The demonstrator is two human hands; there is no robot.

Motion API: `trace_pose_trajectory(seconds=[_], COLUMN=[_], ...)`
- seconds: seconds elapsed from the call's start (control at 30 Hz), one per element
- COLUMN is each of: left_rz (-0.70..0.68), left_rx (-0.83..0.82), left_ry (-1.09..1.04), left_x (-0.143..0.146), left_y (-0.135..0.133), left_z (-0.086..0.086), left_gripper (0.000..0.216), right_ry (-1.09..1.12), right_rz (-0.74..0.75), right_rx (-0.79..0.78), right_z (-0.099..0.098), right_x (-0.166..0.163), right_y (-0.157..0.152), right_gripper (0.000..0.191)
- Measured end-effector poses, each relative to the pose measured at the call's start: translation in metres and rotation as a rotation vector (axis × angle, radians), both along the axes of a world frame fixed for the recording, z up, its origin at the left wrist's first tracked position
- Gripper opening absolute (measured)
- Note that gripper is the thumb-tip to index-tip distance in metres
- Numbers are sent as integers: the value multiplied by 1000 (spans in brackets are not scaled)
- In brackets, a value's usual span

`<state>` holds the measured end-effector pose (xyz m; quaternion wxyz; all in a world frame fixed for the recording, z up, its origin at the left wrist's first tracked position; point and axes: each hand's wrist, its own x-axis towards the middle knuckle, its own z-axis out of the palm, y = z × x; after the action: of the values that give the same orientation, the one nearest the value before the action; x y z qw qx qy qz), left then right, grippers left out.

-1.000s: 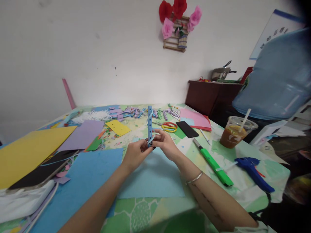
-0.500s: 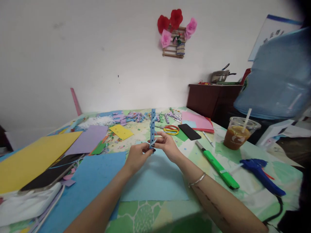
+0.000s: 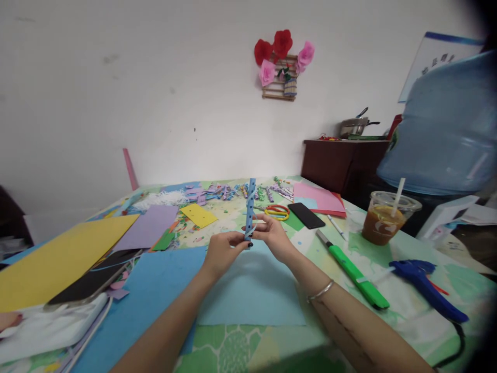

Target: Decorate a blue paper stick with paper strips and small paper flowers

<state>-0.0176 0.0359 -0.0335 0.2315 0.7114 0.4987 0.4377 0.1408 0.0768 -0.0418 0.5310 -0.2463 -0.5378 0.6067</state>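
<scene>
A blue paper strip or tube (image 3: 250, 199) with a row of dark holes stands upright between my hands. A thin light-blue paper strand (image 3: 254, 226) winds about it, curling out at its right side. My left hand (image 3: 221, 255) is closed, pinching the lower end between thumb and fingers. From the right, my right hand (image 3: 275, 235) pinches near the same lower end and the strand; its exact hold is partly hidden. Beneath both hands lies a light-blue sheet (image 3: 252, 298), overlapping a darker blue sheet (image 3: 163, 280).
Right of me lie a green utility knife (image 3: 357, 274), a blue glue gun (image 3: 427, 290), an iced drink cup (image 3: 384, 223), a black phone (image 3: 306, 215) and red-and-yellow-handled scissors (image 3: 277, 211). Coloured paper sheets, including yellow (image 3: 70, 254), cover the left. Paper curls (image 3: 233, 191) line the back.
The whole view has shifted slightly, so things appear a little further right and lower. Both hands keep hold near the blue piece's lower end; the thin strand's loose end has changed shape slightly.
</scene>
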Motion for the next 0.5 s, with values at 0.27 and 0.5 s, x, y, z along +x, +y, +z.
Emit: trace_pose_trajectory(seconds=[0.27, 0.5], left_rz=[7, -20], left_rx=[-103, -158], left_ry=[-105, -152], left_x=[-1, 0], left_y=[1, -1], left_z=[1, 3], left_gripper=[23, 24], right_ry=[4, 5], right_rz=[12, 24], right_rx=[-11, -4], right_z=[0, 0], right_x=[0, 0], right_y=[-1, -1], right_gripper=[49, 49])
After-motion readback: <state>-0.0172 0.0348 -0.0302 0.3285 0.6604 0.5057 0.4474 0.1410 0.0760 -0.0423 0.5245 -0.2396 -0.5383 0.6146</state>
